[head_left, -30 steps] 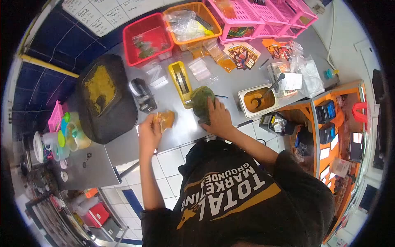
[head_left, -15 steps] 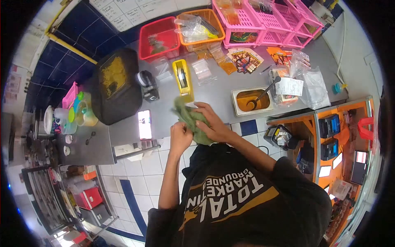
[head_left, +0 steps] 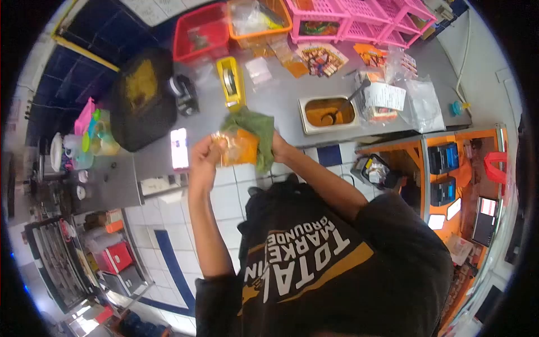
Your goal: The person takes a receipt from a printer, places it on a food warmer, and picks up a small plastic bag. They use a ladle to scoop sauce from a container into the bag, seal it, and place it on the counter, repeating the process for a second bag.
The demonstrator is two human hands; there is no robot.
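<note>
My left hand (head_left: pixel 205 153) pinches the left edge of a small clear bag of orange powder (head_left: pixel 238 147), lifted in front of me above the counter edge. My right hand (head_left: pixel 276 146) grips a green cloth (head_left: pixel 254 128) that drapes behind and around the right side of the bag. Both hands are raised off the grey steel counter (head_left: pixel 281 95).
On the counter stand a yellow tape dispenser (head_left: pixel 230 82), a steel tray of orange powder with a spoon (head_left: pixel 327 111), a black lidded bin (head_left: pixel 141 101), a lit phone (head_left: pixel 179 148), red (head_left: pixel 196 35), orange and pink baskets (head_left: pixel 359 22), and loose plastic bags (head_left: pixel 421 106).
The hands rose from the counter edge and drew apart. The orange powder bag, which the cloth covered half a second ago, now shows in the left hand beside the cloth.
</note>
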